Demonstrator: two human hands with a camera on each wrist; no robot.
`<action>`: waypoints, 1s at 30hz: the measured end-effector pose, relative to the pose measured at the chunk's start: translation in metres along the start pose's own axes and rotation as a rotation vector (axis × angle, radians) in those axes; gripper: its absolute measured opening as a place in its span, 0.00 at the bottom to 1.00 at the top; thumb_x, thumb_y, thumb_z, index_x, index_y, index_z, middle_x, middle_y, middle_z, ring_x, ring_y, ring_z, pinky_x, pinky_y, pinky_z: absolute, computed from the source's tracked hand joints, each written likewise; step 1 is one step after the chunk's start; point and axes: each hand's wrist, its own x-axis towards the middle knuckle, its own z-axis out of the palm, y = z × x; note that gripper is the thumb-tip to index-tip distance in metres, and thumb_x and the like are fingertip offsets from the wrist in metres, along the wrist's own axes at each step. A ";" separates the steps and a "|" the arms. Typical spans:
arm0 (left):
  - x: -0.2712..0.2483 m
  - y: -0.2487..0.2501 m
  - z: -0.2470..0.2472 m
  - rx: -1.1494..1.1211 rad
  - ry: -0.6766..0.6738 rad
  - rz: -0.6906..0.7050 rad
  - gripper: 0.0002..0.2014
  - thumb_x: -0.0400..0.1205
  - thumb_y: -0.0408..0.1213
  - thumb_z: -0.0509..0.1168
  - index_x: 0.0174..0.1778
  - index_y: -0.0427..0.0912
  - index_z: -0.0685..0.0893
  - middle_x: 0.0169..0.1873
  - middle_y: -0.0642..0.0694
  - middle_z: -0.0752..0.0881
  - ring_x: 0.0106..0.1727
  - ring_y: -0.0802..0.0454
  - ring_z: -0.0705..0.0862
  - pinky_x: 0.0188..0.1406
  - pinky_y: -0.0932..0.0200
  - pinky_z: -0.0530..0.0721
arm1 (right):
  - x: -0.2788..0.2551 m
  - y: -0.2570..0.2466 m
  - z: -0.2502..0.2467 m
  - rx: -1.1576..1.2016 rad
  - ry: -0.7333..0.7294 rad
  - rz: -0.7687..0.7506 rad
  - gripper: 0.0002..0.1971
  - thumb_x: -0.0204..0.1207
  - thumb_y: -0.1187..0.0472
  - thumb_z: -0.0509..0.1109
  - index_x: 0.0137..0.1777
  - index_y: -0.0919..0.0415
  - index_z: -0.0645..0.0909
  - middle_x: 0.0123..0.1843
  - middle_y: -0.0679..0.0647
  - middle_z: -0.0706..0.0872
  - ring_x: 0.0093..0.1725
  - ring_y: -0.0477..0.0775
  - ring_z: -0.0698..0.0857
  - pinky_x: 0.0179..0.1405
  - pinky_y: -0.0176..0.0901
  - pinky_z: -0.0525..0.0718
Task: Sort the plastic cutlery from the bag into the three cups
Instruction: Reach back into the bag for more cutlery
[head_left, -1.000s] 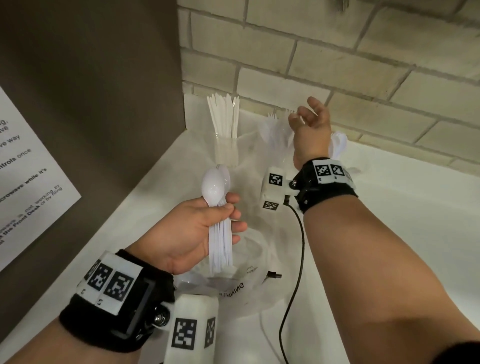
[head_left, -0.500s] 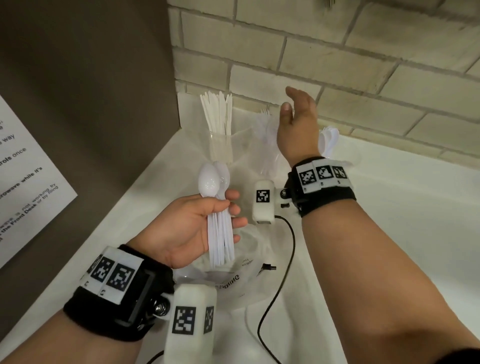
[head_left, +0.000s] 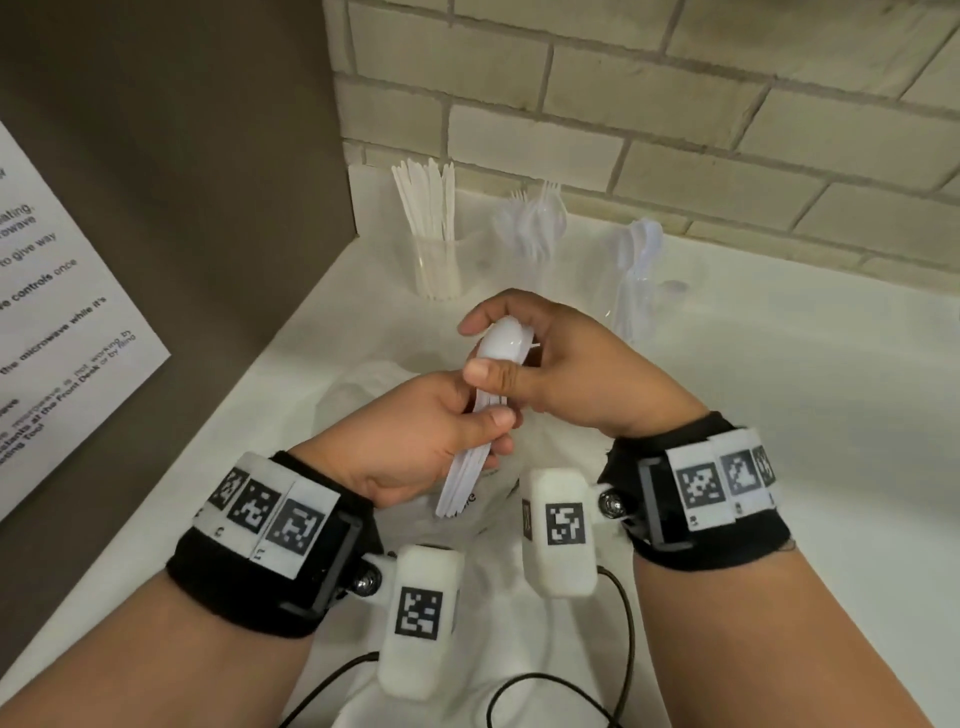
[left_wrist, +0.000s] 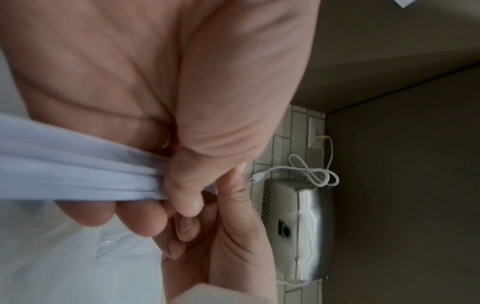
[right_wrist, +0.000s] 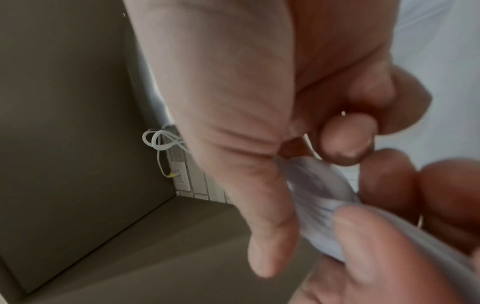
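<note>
My left hand (head_left: 457, 421) grips a bundle of white plastic spoons (head_left: 467, 467) by their handles (left_wrist: 78, 172), above the clear plastic bag (head_left: 374, 395). My right hand (head_left: 519, 353) curls round the spoon bowls (head_left: 504, 343) at the top of the bundle, thumb in front and fingers behind; the bowl (right_wrist: 317, 185) shows between thumb and fingers. Three clear cups stand by the brick wall: the left cup (head_left: 434, 265) holds knives, the middle cup (head_left: 535, 228) holds forks and spoons, the right cup (head_left: 636, 280) holds spoons.
A brown side panel (head_left: 182, 208) with a printed notice (head_left: 57, 322) closes off the left. The white counter (head_left: 779, 415) runs to the right. Black cables (head_left: 618, 613) hang from the wrist cameras. A metal appliance (left_wrist: 298, 226) and a wall socket (left_wrist: 315, 135) show in the left wrist view.
My right hand has come back from the cups at the wall to the bundle and now curls round the spoon bowls. The left hand still holds the bundle, now tilted.
</note>
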 end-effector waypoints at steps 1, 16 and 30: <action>-0.001 -0.001 0.001 0.021 -0.003 -0.005 0.07 0.84 0.30 0.61 0.50 0.43 0.84 0.42 0.53 0.88 0.40 0.63 0.87 0.49 0.61 0.87 | -0.003 0.001 0.002 0.045 0.001 0.004 0.15 0.75 0.55 0.76 0.59 0.54 0.78 0.44 0.61 0.88 0.36 0.56 0.86 0.41 0.49 0.87; -0.018 -0.008 -0.040 1.162 0.562 -0.265 0.01 0.77 0.49 0.69 0.41 0.62 0.84 0.77 0.49 0.61 0.79 0.43 0.58 0.72 0.44 0.61 | -0.008 0.003 -0.062 0.080 0.725 -0.003 0.08 0.77 0.53 0.72 0.48 0.47 0.73 0.38 0.52 0.80 0.30 0.51 0.77 0.32 0.46 0.80; -0.002 -0.017 -0.030 1.181 0.389 -0.130 0.38 0.75 0.24 0.57 0.76 0.66 0.65 0.75 0.50 0.57 0.72 0.46 0.67 0.63 0.59 0.74 | 0.050 0.074 -0.123 -0.323 1.084 0.064 0.14 0.82 0.62 0.64 0.64 0.67 0.72 0.63 0.61 0.78 0.55 0.52 0.77 0.50 0.35 0.72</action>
